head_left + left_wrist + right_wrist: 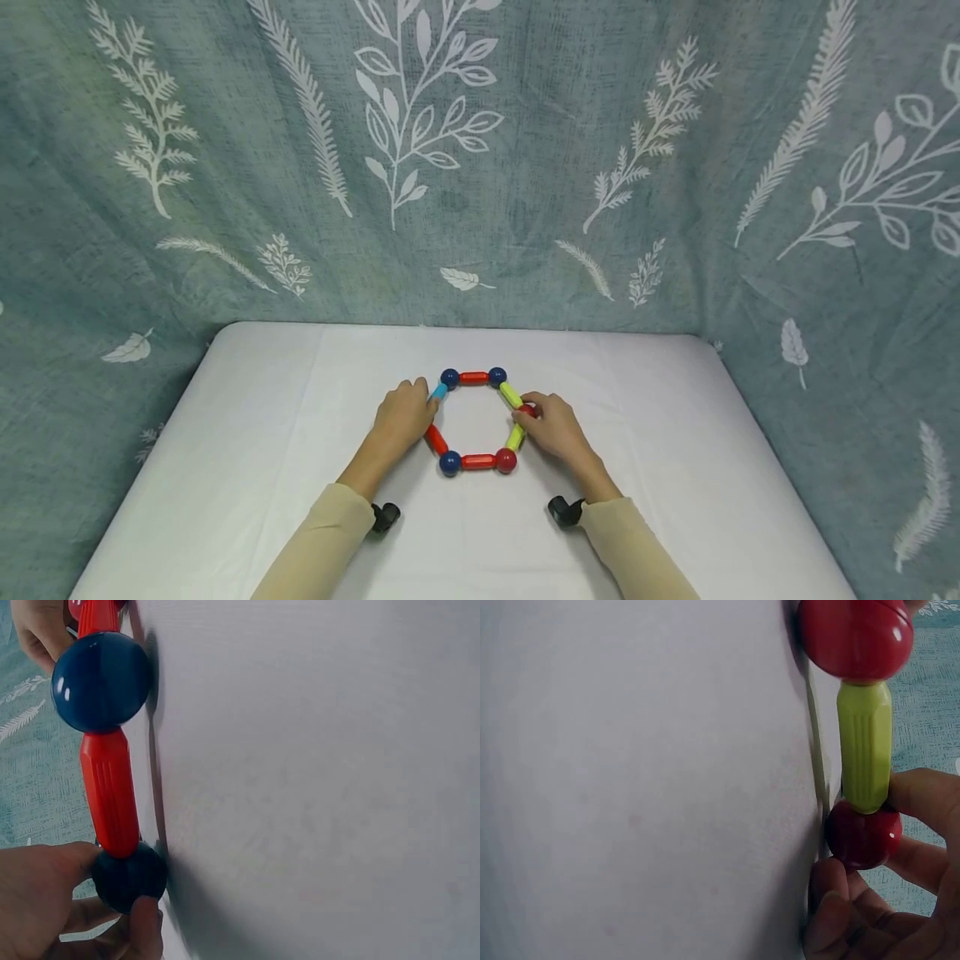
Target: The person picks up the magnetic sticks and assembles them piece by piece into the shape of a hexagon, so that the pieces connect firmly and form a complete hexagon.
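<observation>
A six-sided ring of toy building rods and balls lies on the white table. Its left corner is a dark blue ball [129, 879], gripped by my left hand [405, 412] between thumb and fingers; that ball is hidden in the head view. Opposite it, my right hand [553, 425] holds a red ball [864, 834] with thumb and fingertips. Two yellow-green rods [511, 395] meet at this red ball. A light blue rod [439, 391] and a red rod [436, 439] run from the left corner. Along the near side, another red rod [478, 462] joins a blue ball [450, 463] to a red ball [506, 460].
On the far side, a red rod [473, 377] links two dark blue balls [497, 377]. The white table [247, 400] has rounded far corners. Behind it hangs a green leaf-patterned cloth [525, 208]. Black wrist cameras [386, 517] sit at both sleeves.
</observation>
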Tool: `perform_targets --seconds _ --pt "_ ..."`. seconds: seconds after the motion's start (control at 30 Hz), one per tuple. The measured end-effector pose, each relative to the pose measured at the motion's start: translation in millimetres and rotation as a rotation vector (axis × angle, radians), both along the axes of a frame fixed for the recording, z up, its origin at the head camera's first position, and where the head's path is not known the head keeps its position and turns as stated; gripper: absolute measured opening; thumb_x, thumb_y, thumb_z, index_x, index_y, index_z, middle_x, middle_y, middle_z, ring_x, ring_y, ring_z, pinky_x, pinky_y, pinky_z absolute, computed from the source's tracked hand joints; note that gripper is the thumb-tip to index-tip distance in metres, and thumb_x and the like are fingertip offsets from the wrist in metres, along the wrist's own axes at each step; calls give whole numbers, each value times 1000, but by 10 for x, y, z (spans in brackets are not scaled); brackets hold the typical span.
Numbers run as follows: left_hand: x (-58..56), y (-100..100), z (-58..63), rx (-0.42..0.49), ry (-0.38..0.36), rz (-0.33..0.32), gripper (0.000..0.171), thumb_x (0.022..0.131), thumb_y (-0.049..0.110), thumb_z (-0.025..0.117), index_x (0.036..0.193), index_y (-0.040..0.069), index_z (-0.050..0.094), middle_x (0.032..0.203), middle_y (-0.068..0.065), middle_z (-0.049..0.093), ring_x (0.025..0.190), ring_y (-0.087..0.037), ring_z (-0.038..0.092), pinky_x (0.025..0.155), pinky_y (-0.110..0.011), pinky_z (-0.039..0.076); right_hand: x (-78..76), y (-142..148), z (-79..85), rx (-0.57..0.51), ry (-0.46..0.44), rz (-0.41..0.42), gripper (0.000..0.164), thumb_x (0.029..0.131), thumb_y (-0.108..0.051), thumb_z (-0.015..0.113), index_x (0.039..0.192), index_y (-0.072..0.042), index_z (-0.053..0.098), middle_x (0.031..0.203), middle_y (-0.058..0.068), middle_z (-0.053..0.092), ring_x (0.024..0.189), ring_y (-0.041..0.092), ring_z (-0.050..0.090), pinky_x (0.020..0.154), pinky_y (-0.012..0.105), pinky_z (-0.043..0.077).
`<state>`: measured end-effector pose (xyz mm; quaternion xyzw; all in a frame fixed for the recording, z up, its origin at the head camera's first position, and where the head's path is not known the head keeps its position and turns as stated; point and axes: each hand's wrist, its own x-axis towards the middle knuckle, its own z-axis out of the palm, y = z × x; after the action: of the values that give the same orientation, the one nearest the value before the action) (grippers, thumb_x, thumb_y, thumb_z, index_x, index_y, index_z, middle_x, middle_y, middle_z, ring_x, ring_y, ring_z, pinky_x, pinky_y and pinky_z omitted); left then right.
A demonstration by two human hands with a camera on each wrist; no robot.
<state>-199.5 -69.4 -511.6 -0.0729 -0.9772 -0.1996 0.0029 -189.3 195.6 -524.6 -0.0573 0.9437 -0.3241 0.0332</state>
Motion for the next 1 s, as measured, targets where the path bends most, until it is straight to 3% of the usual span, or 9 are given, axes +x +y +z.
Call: perform_targets --seconds 0.3,0.47,0.63,1.0 --pt "1 -38 -11 21 -48 3 29 98 29 67 101 0 63 77 -9 53 63 -22 54 54 -35 45 -1 21 14 23 3 -28 36 92 -26 73 121 -5 70 84 6 56 73 20 47 60 32 38" --pt "110 -95 17 68 -113 18 41 96 38 68 108 0 63 80 -9 56 65 -23 53 57 -36 45 41 51 -3 28 10 -37 35 92 -29 74 117 -4 70 82 5 55 72 20 46 60 32 37" --pt "169 -121 29 89 -152 2 41 95 42 68 103 2 65 71 -4 57 59 -19 52 52 -32 41 87 59 9 20 17 -34 35 91 -29 74 116 -5 70 80 4 54 71 19 45 59 32 35" --pt "138 -112 1 24 -123 -12 32 96 37 68 100 5 64 67 -3 54 57 -19 52 50 -31 39 91 46 -6 7 28 -22 35 92 -29 74 116 -5 70 79 4 53 70 19 45 59 32 35"
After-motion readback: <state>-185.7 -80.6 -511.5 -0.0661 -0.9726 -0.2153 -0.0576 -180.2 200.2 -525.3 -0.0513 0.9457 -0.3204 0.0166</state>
